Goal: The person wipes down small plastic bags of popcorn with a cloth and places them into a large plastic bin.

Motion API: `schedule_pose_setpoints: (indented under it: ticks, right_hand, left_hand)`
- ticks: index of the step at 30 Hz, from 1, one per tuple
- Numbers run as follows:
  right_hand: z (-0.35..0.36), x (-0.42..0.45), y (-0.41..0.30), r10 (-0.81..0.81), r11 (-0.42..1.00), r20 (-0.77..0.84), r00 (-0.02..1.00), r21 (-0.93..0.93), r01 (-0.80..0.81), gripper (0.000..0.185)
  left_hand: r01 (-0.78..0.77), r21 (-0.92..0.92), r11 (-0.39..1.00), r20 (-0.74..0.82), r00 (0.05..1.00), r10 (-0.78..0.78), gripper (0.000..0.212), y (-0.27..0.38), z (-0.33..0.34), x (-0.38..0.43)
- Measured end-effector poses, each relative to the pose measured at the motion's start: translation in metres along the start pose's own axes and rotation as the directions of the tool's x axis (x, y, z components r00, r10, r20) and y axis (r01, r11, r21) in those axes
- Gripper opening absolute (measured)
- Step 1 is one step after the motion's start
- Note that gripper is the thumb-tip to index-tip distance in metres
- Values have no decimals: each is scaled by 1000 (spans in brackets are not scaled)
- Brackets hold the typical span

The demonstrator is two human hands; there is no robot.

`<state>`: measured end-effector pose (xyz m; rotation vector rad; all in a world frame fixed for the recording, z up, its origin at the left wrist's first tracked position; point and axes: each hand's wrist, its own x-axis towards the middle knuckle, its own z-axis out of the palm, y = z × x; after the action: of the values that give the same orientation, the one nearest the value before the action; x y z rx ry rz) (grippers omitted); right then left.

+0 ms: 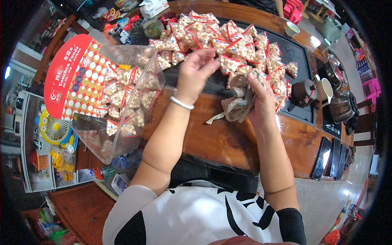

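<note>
A crumpled, stained grey-beige cloth (240,99) is gripped in my right hand (263,105), above the front part of the wooden table. My left hand (196,75), with a white bangle (182,103) at the wrist, is raised with curled fingers apart and nothing visible in them. Just beyond both hands lies a heap of small clear bags with red edges (202,32), filled with pale round pieces. More such bags (118,96) are inside a clear plastic bin (134,113), tilted at my left, with a red printed panel (65,70).
The wooden table (214,128) has a dark inset tray (295,58). At right stand a dark lidded pot (304,92), a cream pitcher (324,90) and a glass kettle (343,105). A glass jar (153,27) and a tissue pack (154,7) stand at the back. A yellow fan (55,127) is at left.
</note>
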<state>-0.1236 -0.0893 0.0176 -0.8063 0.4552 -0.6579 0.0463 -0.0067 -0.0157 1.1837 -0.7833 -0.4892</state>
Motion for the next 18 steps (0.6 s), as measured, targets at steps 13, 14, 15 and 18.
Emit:
schedule_pose_setpoints:
  ticks: [13,14,15,18]
  right_hand:
    - [0,2,5,12,999,5,1000,43,-12,20]
    - [-3,4,6,12,1000,19,1000,29,-13,21]
    - [-4,4,5,10,1000,16,1000,28,-11,21]
    - [-6,6,4,-24,998,-22,999,55,25,21]
  left_hand:
    - [-260,795,548,145,959,245,43,-25,17,-5]
    - [-285,781,555,147,949,281,38,-24,15,-4]
    - [-287,780,557,149,948,280,38,-23,17,-4]
    - [-287,626,725,-31,920,390,37,-18,21,-5]
